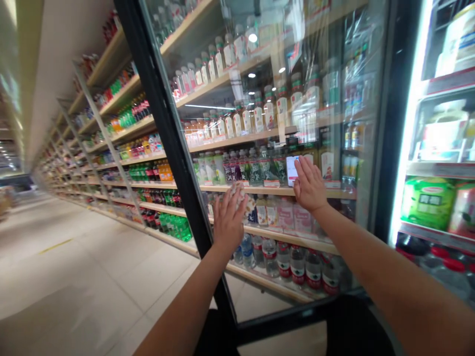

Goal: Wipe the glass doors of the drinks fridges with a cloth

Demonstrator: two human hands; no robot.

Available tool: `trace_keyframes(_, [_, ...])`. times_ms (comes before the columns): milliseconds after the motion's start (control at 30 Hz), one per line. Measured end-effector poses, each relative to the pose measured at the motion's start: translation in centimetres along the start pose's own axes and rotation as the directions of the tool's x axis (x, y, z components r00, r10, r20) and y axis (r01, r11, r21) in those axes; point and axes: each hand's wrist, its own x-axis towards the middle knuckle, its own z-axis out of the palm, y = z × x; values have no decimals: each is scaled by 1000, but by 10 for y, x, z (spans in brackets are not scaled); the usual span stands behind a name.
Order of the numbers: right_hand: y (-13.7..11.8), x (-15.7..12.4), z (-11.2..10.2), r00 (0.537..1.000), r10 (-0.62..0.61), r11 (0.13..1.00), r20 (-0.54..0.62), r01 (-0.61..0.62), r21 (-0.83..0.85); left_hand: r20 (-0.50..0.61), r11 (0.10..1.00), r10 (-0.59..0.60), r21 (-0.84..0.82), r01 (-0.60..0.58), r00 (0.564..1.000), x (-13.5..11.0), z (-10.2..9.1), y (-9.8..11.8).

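Note:
My left hand [229,217] is against the glass of an open black-framed cooler door [168,123]. Under and beside its fingers is a white and brown patterned cloth [237,190], partly hidden by the hand. To the right, my right hand [310,185] rests on the same pane with flat fingers. Its fingertips overlap the edge of a small white and purple rectangle with a red bar [292,171]; whether that is a sticker or a phone I cannot tell. Behind the pane, bottled drinks [267,165] stand in rows.
A long run of drink shelves [129,133] stretches away on the left beside a tiled floor [92,277]. At right is the lit cooler interior with a green carton pack [428,202] and large red-capped bottles [451,272]. The door's lower frame [285,319] crosses near my legs.

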Motion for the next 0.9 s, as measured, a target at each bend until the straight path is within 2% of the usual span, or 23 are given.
trace_keyframes(67, [1, 0, 0, 1000, -15, 1000, -12, 15, -7, -8, 1000, -11, -1, 11, 1000, 5, -2, -4])
trace_keyframes(200, [1, 0, 1, 999, -27, 1000, -30, 27, -10, -109, 989, -147, -3, 147, 983, 27, -12, -18])
trace_keyframes(267, [0, 0, 1, 1000, -8, 1000, -11, 8, -4, -115, 986, -167, 2, 168, 979, 26, -10, -15])
trace_keyframes(333, [0, 0, 0, 1000, 8, 1000, 1, -8, 3, -55, 996, -92, 5, 92, 994, 13, -5, -5])
trace_keyframes(433, [0, 0, 0, 1000, -5, 1000, -17, 5, 9, 51, 994, 106, -14, -105, 993, -8, 5, 10])
trace_keyframes(500, [0, 0, 0, 999, -20, 1000, -28, 20, -1, 62, 989, 145, -6, -145, 987, -9, 6, 11])
trace_keyframes(700, [1, 0, 1, 999, -35, 999, -36, 34, -11, -111, 998, -20, 49, 25, 994, 37, 2, -1])
trace_keyframes(800, [2, 0, 1, 999, -35, 999, -42, 36, 24, -167, 999, -4, 44, 12, 986, 52, 11, 9])
trace_keyframes(900, [3, 0, 0, 999, -19, 998, -34, 21, 64, -168, 998, 57, -27, -62, 984, 62, 22, 23])
